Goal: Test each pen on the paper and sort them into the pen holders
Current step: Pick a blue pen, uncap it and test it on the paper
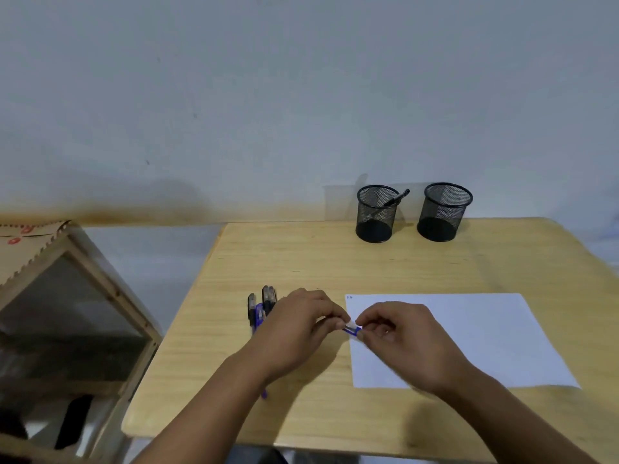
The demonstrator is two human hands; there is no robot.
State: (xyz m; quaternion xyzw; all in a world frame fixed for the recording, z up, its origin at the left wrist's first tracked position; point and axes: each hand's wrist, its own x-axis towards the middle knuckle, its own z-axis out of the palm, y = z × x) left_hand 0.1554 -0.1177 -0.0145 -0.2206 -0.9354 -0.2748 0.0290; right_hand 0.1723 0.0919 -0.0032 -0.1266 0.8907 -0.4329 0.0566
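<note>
Nearest the camera, both forearms reach in from six o'clock and meet over the left edge of the paper [469, 336]. The left hand [294, 329] and the right hand [398, 339] each pinch one end of a blue pen [352, 329], fingers closed on it, with only a short clear-and-blue stretch showing between them. This looks like uncapping, or recapping, the pen; which one cannot be told. If uncapping, the next move calls for pulling the ends apart along the barrel, then bringing the tip down to the sheet for a test stroke. At nine o'clock from the hands, the untested pens [261, 308] lie bunched on the wooden surface [301, 259]. Farther, at twelve o'clock against the wall, stand two mesh holders: the left holder [376, 214] has one dark pen [397, 197] leaning in it, the right holder [443, 212] looks empty.
</note>
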